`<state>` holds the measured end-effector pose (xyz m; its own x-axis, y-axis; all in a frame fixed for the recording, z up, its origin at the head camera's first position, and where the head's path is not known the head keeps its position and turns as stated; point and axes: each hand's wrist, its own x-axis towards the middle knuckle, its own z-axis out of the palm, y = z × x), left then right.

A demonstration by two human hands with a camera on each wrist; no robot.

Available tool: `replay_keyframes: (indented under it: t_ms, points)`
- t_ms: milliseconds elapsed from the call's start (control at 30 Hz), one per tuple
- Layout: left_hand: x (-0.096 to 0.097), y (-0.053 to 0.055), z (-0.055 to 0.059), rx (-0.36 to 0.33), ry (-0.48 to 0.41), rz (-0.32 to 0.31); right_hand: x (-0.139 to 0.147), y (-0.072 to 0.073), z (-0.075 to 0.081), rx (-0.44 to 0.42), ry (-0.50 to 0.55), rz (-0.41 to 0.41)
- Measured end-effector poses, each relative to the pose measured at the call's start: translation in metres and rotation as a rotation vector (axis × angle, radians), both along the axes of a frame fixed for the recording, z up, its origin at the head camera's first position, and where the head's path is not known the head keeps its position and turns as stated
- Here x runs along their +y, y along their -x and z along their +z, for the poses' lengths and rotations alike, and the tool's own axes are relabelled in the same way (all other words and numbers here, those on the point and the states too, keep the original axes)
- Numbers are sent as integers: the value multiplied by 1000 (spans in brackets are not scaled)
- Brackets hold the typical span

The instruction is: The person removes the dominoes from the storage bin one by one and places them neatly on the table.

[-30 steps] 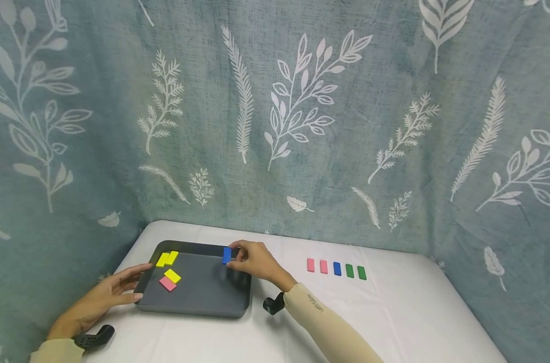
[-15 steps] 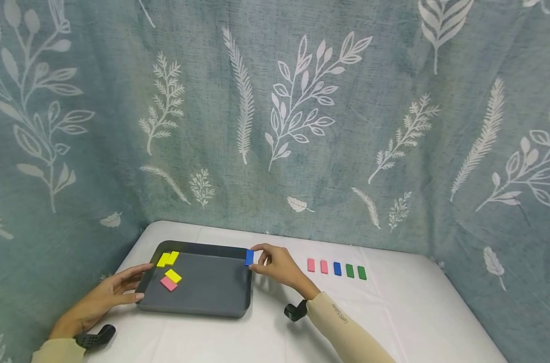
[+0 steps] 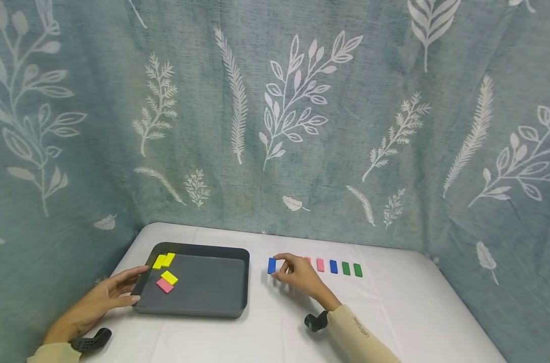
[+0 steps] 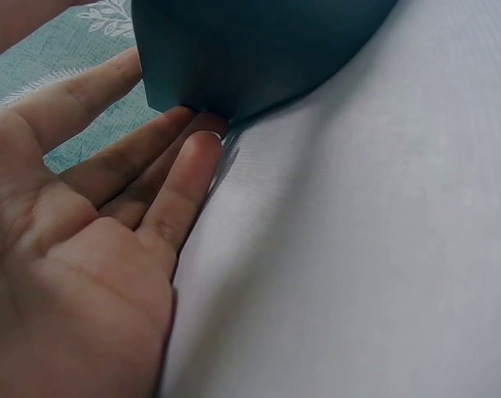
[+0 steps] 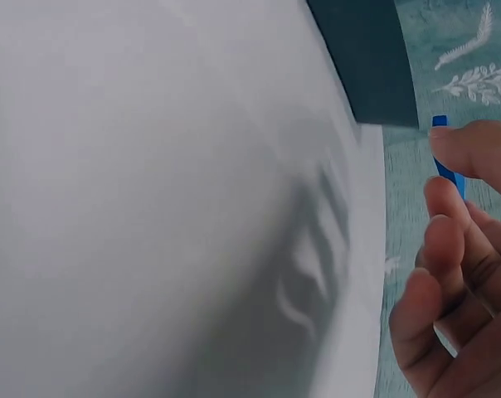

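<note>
Pinched between the thumb and fingers of my right hand [image 3: 304,280] is a small blue rectangular block [image 3: 272,265], held above the white tabletop just right of the grey tray [image 3: 211,290]. In the right wrist view, part of the blue block [image 5: 440,122] shows between thumb and fingertips. My left hand [image 3: 98,305] rests against the tray's left side with its fingers spread; in the left wrist view its fingertips meet the tray's wall [image 4: 234,58]. Inside the tray lie two yellow blocks [image 3: 164,260] at the back left, and another yellow block [image 3: 169,277] overlapping a pink one [image 3: 164,286].
Right of my right hand runs a row on the tabletop: a pink block [image 3: 320,265], a blue block [image 3: 333,266] and two green blocks [image 3: 352,269]. Another pink block [image 3: 308,259] is partly hidden behind the hand. A patterned curtain [image 3: 256,126] hangs behind the table.
My right hand has carried the blue block rightward from over the tray, past its right rim, to over the tabletop. My left hand has stayed at the tray's left side.
</note>
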<state>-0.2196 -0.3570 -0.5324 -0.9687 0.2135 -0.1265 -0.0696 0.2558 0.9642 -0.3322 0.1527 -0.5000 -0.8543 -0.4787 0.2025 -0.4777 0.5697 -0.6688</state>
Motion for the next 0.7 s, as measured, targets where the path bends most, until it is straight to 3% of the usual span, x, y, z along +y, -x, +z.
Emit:
replay_keyframes:
  t_ms: [500,700]
  points:
    - [1,1,2,2,12,-8,62,-11,-15,-2,-67,-66]
    - [0,1,3,-12,18,5,80,-14,-18,-39,-60,-108]
